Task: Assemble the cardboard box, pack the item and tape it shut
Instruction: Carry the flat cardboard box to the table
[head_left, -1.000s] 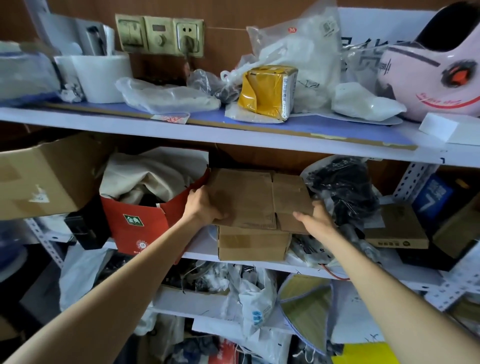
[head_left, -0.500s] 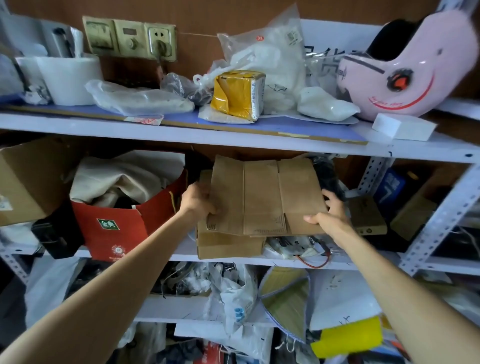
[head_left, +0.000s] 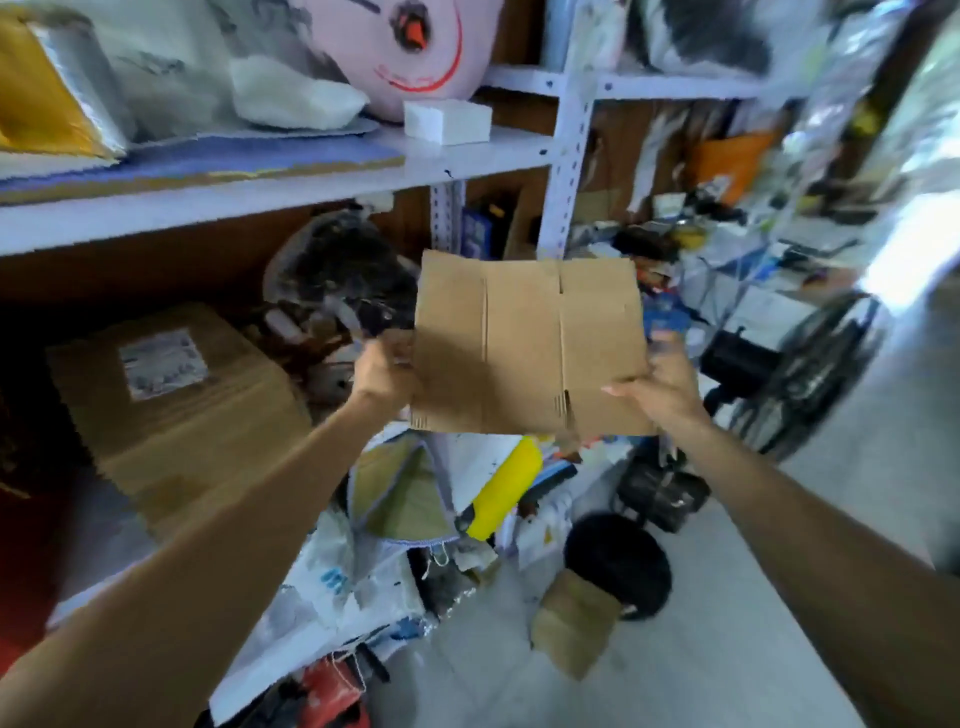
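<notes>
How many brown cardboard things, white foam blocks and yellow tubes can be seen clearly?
Brown cardboard: 2, the flat box held by left hand and right hand, and the labelled carton
White foam block: 1
Yellow tube: 1
Total: 4

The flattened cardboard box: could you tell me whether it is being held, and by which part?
Yes: the flattened cardboard box is held by both hands, left hand at its left edge, right hand at its lower right corner.

Light: bright daylight from right edge, blown-out glare patch at upper right | Shadows: dim lower left, dark under the shelf (head_left: 270, 182) | Blur: heavy motion smear throughout, worst at right | Distortion: wide-angle stretch at edges | Sharpest: flattened cardboard box (head_left: 527, 348), centre
</notes>
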